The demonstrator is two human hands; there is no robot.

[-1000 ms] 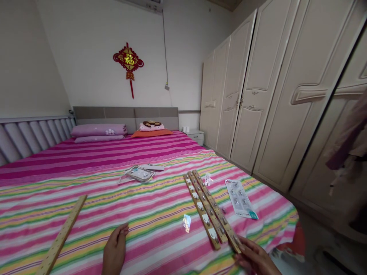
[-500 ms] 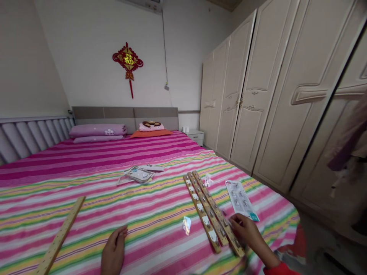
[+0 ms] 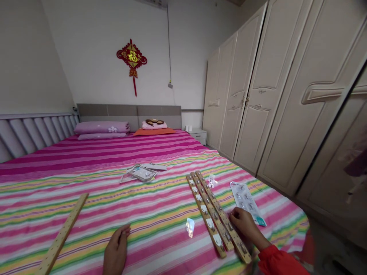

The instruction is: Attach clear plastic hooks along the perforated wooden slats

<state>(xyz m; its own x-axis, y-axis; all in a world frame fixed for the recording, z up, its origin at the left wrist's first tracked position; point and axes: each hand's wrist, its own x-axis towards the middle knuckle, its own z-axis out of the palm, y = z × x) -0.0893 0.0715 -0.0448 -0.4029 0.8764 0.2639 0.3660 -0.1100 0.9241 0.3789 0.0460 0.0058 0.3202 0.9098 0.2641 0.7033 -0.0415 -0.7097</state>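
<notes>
My right hand (image 3: 243,224) rests on the right side of three wooden strips (image 3: 213,214) that lie side by side on the striped bedspread (image 3: 86,179), each carrying several small hooks. Its fingers curl down against the outermost strip. My left hand (image 3: 116,250) lies flat on the bedspread near the front edge, fingers stretched out, holding nothing. A small clear hook piece (image 3: 189,227) lies between the two hands. A bare perforated wooden strip (image 3: 61,237) lies to the left of my left hand.
A blister card of hooks (image 3: 247,200) lies right of the strips. Opened clear packaging (image 3: 142,172) sits mid-bed. Pillows (image 3: 101,128) and a headboard are at the far end. A tall wardrobe (image 3: 275,91) lines the right wall.
My right hand has moved forward from the near end of the strips to their right side. The view has shifted slightly left and down. My left hand has stayed put.
</notes>
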